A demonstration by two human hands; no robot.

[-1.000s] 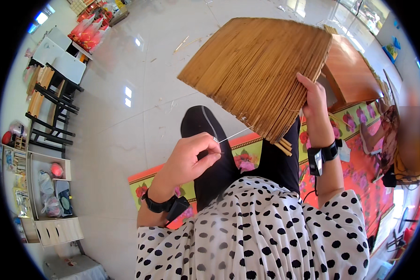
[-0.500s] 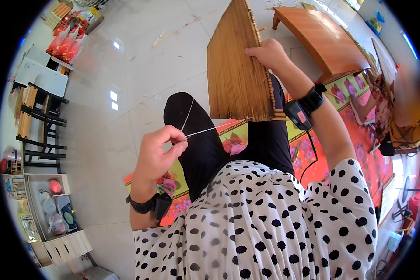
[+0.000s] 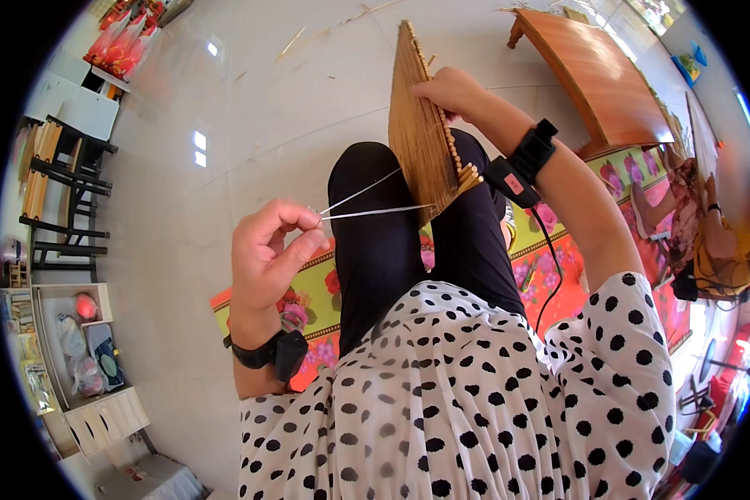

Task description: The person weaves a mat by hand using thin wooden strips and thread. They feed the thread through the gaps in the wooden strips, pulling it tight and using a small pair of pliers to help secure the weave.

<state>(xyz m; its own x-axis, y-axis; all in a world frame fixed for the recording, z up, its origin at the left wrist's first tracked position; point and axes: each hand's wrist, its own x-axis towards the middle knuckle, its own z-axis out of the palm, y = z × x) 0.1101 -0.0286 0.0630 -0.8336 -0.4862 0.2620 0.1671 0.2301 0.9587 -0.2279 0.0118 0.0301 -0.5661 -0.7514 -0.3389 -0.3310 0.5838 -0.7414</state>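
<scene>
A brown panel of thin stalks [image 3: 421,150] laid side by side stands tilted over my knees, its narrow edge with rows of stalk ends turned partly toward me. My right hand [image 3: 452,90] grips that edge near the top, thumb on the broad face. Several stalk ends stick out at the lower right corner. To the left, the thumb and forefinger of my left hand [image 3: 268,254] pinch a white thread [image 3: 371,213]. Two strands run from the fingertips to the panel, one to its lower edge and one higher up. Whether a needle is in the fingertips cannot be made out.
A low wooden table [image 3: 592,75] stands at the far right. Under my legs lies a flowered mat [image 3: 558,287]. Another person [image 3: 692,196] sits at the right. Black-legged stools [image 3: 67,192] and an open drawer unit [image 3: 92,417] line the left. Stalk scraps [image 3: 292,42] litter the floor.
The panel has turned more edge-on and tipped lower, with my right hand moving slightly left. My left hand has shifted a little left and up, still pinching the thread.
</scene>
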